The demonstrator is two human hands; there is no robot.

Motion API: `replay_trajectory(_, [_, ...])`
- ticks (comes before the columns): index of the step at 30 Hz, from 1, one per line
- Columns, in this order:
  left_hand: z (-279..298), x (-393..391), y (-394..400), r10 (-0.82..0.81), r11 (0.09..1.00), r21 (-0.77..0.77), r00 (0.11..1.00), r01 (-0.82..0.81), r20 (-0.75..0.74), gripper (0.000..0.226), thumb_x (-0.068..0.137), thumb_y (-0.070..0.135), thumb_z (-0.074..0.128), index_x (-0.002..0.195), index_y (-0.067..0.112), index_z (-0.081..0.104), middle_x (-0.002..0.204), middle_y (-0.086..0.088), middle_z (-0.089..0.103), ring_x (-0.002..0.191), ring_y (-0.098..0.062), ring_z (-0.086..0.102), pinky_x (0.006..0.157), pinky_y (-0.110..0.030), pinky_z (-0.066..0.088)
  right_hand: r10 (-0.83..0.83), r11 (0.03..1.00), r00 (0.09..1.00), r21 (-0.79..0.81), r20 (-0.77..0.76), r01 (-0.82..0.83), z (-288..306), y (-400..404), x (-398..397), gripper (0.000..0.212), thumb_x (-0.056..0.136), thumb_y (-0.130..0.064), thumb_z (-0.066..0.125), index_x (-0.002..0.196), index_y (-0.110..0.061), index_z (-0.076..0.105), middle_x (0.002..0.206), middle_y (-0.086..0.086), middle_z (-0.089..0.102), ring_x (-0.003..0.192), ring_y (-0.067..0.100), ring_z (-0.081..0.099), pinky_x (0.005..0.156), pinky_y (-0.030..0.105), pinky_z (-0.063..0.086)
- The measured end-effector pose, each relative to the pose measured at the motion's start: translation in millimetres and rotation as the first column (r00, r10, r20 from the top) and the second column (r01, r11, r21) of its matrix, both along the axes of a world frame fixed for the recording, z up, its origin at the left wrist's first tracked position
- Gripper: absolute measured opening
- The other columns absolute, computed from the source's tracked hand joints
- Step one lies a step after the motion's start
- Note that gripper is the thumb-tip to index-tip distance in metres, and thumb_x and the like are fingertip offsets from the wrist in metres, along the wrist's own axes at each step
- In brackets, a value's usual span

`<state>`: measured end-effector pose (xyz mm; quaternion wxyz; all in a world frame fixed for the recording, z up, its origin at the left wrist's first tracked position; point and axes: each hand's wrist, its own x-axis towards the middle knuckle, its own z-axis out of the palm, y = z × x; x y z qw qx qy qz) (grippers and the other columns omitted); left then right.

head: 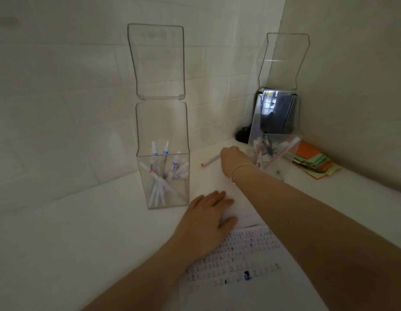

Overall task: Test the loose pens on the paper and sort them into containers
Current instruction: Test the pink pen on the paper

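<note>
My left hand (208,217) lies flat, fingers apart, on the top of the test paper (244,261), which carries rows of small pen marks. My right hand (231,158) reaches far across the white table, its fingers over the near end of a loose white pen with a red tip (209,160); whether the fingers grip it is hidden. A tall clear container (163,182) with its lid up holds several white pens on the left. A second clear container (273,153) with an open lid stands just right of my right hand, with a few pens inside.
A stack of orange, green and yellow paper notes (314,162) lies in the right corner. A small black object (242,134) sits by the tiled wall behind the right container. Walls close off the back and right sides.
</note>
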<state>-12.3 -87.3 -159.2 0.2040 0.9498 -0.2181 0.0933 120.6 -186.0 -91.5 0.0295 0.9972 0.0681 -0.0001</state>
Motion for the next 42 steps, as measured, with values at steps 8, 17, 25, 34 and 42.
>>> replay_trajectory(8, [8.7,0.3,0.0,0.062,0.932,-0.347,0.99,-0.103,-0.126,0.055,0.091,0.045,0.052,0.139,0.026,0.035,0.14,0.007,0.045,0.127,-0.008,0.041,0.106,-0.023,0.031,0.046,0.976,0.981,0.202,0.191,-0.085,74.5,-11.7,-30.3,0.027,0.091,-0.005,0.046,0.116,0.003,0.049,0.121,0.021,0.053,0.109,0.034,0.055,0.079,0.03,0.042])
replay_trajectory(17, [26.3,-8.0,-4.7,0.226,0.841,-0.533,0.955,-0.092,0.191,0.052,0.089,0.051,0.035,0.131,0.023,0.044,0.083,0.015,0.052,0.069,0.002,0.052,0.061,-0.01,0.039,0.245,0.593,0.969,0.796,-0.034,-0.122,85.3,-23.1,-90.2,0.009,0.086,-0.007,0.061,0.079,-0.004,0.057,0.062,0.009,0.06,0.048,0.012,0.056,0.046,0.018,0.049])
replay_trajectory(25, [44.2,-18.1,-12.5,0.08,0.71,-0.704,0.994,-0.007,0.071,0.026,0.091,0.041,0.045,0.097,0.022,0.062,0.058,0.008,0.051,0.05,-0.01,0.041,0.05,-0.018,0.033,0.34,0.16,0.935,0.986,-0.102,0.05,43.0,-32.0,-112.2,0.033,0.083,-0.016,0.069,0.06,-0.012,0.046,0.05,0.004,0.053,0.042,0.014,0.042,0.039,0.021,0.033])
replay_trajectory(34, [42.5,-16.8,-7.9,0.004,0.807,-0.591,1.0,-0.012,-0.014,0.029,0.097,0.038,0.034,0.089,0.021,0.057,0.069,0.01,0.055,0.063,-0.005,0.052,0.057,-0.015,0.038,0.405,0.267,0.89,0.958,-0.209,0.103,43.1,-51.5,-113.6,0.021,0.083,-0.022,0.069,0.076,-0.006,0.058,0.074,0.019,0.056,0.052,0.021,0.053,0.052,0.027,0.051])
replay_trajectory(42, [56.3,-22.2,-13.3,-0.135,0.693,-0.72,0.979,-0.018,-0.155,0.041,0.091,0.046,0.044,0.053,0.034,0.056,0.041,0.009,0.036,0.042,-0.006,0.028,0.044,-0.02,0.026,0.495,0.243,0.825,0.955,-0.273,0.17,52.4,-65.2,-119.6,0.021,0.09,-0.011,0.056,0.086,0.008,0.064,0.077,0.023,0.066,0.069,0.036,0.069,0.074,0.035,0.058])
